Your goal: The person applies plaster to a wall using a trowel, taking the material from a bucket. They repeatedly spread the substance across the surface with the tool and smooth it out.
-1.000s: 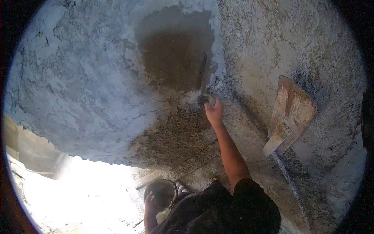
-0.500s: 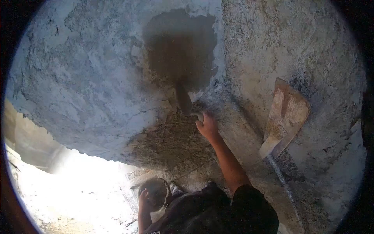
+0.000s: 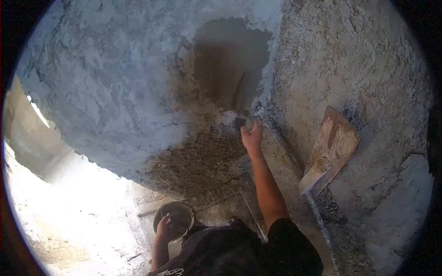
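My right hand (image 3: 252, 137) is closed around the handle of a trowel (image 3: 249, 123), held up against the wall. The trowel's blade is hard to tell from the dark, smooth patch of wet plaster (image 3: 230, 60) it lies against. My left hand (image 3: 163, 226) grips the rim of a round, dark bucket (image 3: 178, 216) low in front of my body, thumb over the edge. What lies inside the bucket is too dim to make out.
A shovel (image 3: 332, 145) leans blade-up against the rough wall (image 3: 386, 83) on the right, its shaft running down beside me. Pale plaster (image 3: 106, 92) covers the wall to the left. Bright ground (image 3: 87, 221) shows at lower left.
My right hand has moved up and slightly right, bringing the trowel from the patch's lower edge onto it. The view has shifted somewhat; my left hand still holds the bucket.
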### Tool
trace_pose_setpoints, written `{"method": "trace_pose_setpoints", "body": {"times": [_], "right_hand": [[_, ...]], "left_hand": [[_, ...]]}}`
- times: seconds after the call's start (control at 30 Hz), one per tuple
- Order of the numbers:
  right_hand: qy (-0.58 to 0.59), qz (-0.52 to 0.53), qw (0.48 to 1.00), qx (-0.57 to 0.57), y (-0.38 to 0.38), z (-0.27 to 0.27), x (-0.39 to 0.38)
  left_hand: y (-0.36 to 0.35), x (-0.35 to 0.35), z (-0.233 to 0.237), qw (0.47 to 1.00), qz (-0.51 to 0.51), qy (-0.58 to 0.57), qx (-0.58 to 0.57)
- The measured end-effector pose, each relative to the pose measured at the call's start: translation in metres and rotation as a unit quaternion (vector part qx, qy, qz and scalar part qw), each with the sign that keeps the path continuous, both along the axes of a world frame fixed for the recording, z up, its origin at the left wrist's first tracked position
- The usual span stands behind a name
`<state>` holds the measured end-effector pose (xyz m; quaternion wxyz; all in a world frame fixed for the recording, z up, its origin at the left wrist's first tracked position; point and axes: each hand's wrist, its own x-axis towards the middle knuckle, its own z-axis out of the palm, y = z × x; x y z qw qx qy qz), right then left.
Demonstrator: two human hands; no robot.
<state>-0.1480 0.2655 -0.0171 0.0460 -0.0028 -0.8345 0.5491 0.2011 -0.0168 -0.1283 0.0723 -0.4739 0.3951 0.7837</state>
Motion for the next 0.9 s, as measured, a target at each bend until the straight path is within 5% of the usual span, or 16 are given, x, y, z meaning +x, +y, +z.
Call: {"method": "trace_pose_setpoints", "body": {"times": [0.13, 0.2, 0.3, 0.4, 0.47, 0.6, 0.7, 0.8, 0.87, 0.9], "right_hand": [[0.108, 0.040, 0.988, 0.105, -0.029, -0.042, 0.001], [0.159, 0.052, 0.977, 0.133, -0.039, -0.064, 0.007], [0.267, 0.063, 0.948, 0.159, -0.045, -0.088, 0.017], [0.162, 0.150, 0.972, 0.080, -0.042, -0.097, 0.031], [0.064, 0.190, 0.973, -0.115, -0.040, -0.098, 0.040], [0.056, 0.191, 0.960, -0.197, -0.033, -0.083, 0.023], [0.163, 0.066, 0.965, -0.196, -0.028, -0.095, -0.018], [0.179, -0.032, 0.974, -0.133, -0.027, -0.033, -0.010], [0.125, -0.091, 0.984, 0.087, -0.033, 0.001, 0.010], [0.125, -0.089, 0.984, 0.089, -0.037, -0.002, 0.011]], "left_hand": [[-0.012, 0.002, -0.027, 0.999, -0.012, 0.021, 0.027], [-0.021, 0.008, -0.053, 0.995, -0.021, 0.045, -0.091], [-0.023, 0.012, -0.061, 0.998, 0.017, 0.045, -0.037], [0.005, 0.003, 0.009, 0.998, 0.052, -0.005, -0.026], [-0.012, 0.010, -0.018, 0.999, 0.029, 0.001, -0.019], [-0.017, 0.015, -0.041, 0.993, -0.048, 0.052, -0.094], [-0.002, 0.002, -0.001, 0.999, 0.032, -0.032, -0.031], [-0.002, 0.001, 0.001, 0.998, 0.036, -0.002, -0.044], [-0.010, 0.008, -0.011, 0.999, 0.031, -0.010, -0.002], [-0.016, 0.009, -0.018, 0.999, 0.026, -0.014, 0.038]]}}
